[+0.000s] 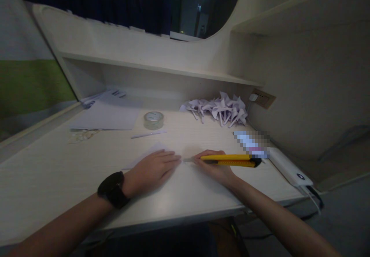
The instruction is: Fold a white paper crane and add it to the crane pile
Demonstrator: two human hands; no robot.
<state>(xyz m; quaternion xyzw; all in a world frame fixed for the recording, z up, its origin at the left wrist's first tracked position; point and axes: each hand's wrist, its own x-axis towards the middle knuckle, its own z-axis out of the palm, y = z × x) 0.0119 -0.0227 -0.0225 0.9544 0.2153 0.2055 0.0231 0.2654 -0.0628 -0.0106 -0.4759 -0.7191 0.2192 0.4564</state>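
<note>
My left hand (153,168) lies flat on a piece of white paper (153,149), fingers stretched to the right. Most of the paper is hidden beneath the hand. My right hand (215,168) grips a yellow utility knife (231,160) near its front end. The knife's blade (188,159) is out and points left, its tip close to my left fingertips. Just behind the paper lies a thin rolled paper stick (148,134). A roll of clear tape (153,120) stands beyond the stick.
White paper pinwheels (222,108) are piled at the back right. A stack of paper (110,112) lies at the back left. On the right are a phone (251,143) and a white power bank (289,166) with cables. A shelf (162,69) runs above the desk's back.
</note>
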